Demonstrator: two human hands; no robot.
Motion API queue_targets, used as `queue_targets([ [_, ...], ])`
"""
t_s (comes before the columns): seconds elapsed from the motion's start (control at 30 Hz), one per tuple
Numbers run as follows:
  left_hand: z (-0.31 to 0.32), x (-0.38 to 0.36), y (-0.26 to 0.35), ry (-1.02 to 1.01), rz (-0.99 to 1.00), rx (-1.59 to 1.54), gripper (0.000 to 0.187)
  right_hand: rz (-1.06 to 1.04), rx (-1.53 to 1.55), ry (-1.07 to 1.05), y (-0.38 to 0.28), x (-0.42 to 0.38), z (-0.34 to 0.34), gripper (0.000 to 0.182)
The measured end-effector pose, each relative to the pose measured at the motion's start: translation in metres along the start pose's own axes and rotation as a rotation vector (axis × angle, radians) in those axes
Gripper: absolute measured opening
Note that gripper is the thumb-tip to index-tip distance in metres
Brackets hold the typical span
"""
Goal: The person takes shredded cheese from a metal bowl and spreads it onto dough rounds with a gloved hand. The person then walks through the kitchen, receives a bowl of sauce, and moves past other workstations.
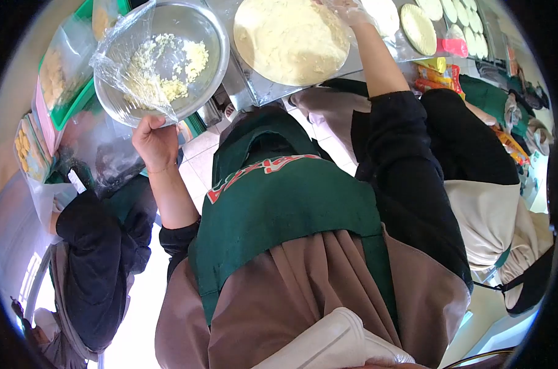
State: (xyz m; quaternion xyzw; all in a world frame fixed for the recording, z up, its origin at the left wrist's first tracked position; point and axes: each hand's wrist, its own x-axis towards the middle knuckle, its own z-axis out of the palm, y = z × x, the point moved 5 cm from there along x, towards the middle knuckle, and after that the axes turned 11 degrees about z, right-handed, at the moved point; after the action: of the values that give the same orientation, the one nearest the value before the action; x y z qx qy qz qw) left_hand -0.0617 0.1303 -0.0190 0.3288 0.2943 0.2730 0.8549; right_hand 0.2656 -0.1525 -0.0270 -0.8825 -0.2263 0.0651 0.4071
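Note:
My left hand (155, 144) is closed at the near rim of a metal bowl (220, 61), where clear plastic film (122, 58) is bunched over the edge. Pale yellow grated shreds (168, 86) lie in the bowl, partly under the film. My right hand (346, 12), in a thin clear glove, reaches to the far right edge of a large round (291, 43) topped with a pale yellow layer. The frame's top edge cuts off part of that hand, so I cannot make out its fingers' hold.
Right of the round are a pale crust (418, 29), trays of white discs (469, 24), a pink object (454, 47) and orange packets (439, 77). Bagged food (61, 67) and a green crate (79, 101) stand at left. Other people stand close on both sides.

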Motion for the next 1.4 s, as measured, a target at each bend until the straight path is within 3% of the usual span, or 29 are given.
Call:
queue_targets([
  [0.03, 0.002, -0.001, 0.002, 0.053, 0.015, 0.007, 0.007, 0.070, -0.164, -0.020, -0.001, 0.001, 0.001, 0.017],
  [0.17, 0.000, 0.001, 0.001, 0.073, 0.019, -0.004, 0.006, 0.173, -0.233, 0.071, 0.004, 0.002, -0.002, 0.016],
  [0.23, -0.002, 0.002, 0.000, 0.044, -0.003, -0.007, 0.005, 0.399, 0.204, -0.047, 0.007, -0.012, -0.006, 0.016],
  [0.33, -0.005, 0.004, -0.001, -0.004, -0.054, 0.031, 0.005, 0.583, 0.318, -0.118, 0.002, -0.035, -0.013, 0.017],
  [0.47, 0.001, 0.002, 0.002, 0.065, 0.003, 0.033, 0.006, 0.372, 0.453, -0.101, 0.038, -0.068, -0.015, 0.021],
  [0.53, -0.006, 0.005, 0.000, 0.002, -0.026, 0.000, 0.008, 0.513, -0.070, -0.140, 0.031, -0.089, -0.020, 0.018],
  [0.6, -0.003, 0.004, 0.000, 0.020, -0.012, -0.001, 0.008, 0.594, -0.048, -0.115, 0.040, -0.103, -0.017, 0.014],
  [0.67, -0.003, 0.004, 0.002, 0.039, 0.002, -0.001, 0.008, 0.607, -0.379, -0.146, 0.040, -0.115, -0.018, 0.020],
  [0.87, -0.005, 0.010, 0.001, -0.016, -0.026, 0.009, 0.006, 0.635, -0.290, -0.099, 0.051, -0.131, -0.004, 0.023],
  [0.93, -0.012, 0.014, -0.004, -0.073, -0.055, -0.011, 0.056, 0.667, -0.361, -0.074, 0.024, -0.130, -0.004, 0.021],
  [0.97, -0.016, 0.017, -0.005, -0.108, -0.038, -0.005, 0.058, 0.646, -0.355, -0.065, 0.021, -0.129, -0.002, 0.021],
  [1.03, -0.010, 0.017, -0.003, -0.070, -0.043, 0.010, 0.034, 0.797, 0.053, -0.049, 0.025, -0.131, 0.003, 0.019],
  [1.07, -0.013, 0.021, -0.005, -0.093, -0.029, 0.024, 0.009, 0.786, 0.055, -0.047, 0.021, -0.130, 0.006, 0.019],
  [1.13, -0.007, 0.022, -0.002, -0.102, -0.047, 0.015, 0.018, 0.817, 0.534, 0.009, 0.000, -0.126, 0.016, 0.016],
  [1.2, -0.001, 0.021, 0.000, -0.101, -0.069, 0.011, 0.028, 0.891, 0.598, 0.009, -0.023, -0.119, 0.024, 0.015],
  [1.27, 0.004, 0.019, 0.003, -0.112, -0.088, 0.036, 0.044, 0.762, 0.917, -0.101, -0.064, -0.114, 0.032, 0.015],
  [1.3, 0.002, 0.022, 0.000, -0.096, -0.105, 0.004, 0.027, 0.769, 0.914, -0.113, -0.084, -0.112, 0.034, 0.015],
  [1.33, -0.008, 0.026, -0.003, -0.080, -0.107, 0.006, 0.027, 0.719, 0.960, -0.152, -0.108, -0.108, 0.038, 0.016],
  [1.37, -0.016, 0.029, -0.009, -0.144, -0.149, -0.001, 0.047, 0.665, 1.008, -0.189, -0.129, -0.103, 0.044, 0.017],
  [1.4, -0.017, 0.030, -0.010, -0.154, -0.160, -0.002, 0.055, 0.672, 1.008, -0.199, -0.144, -0.097, 0.052, 0.017],
])
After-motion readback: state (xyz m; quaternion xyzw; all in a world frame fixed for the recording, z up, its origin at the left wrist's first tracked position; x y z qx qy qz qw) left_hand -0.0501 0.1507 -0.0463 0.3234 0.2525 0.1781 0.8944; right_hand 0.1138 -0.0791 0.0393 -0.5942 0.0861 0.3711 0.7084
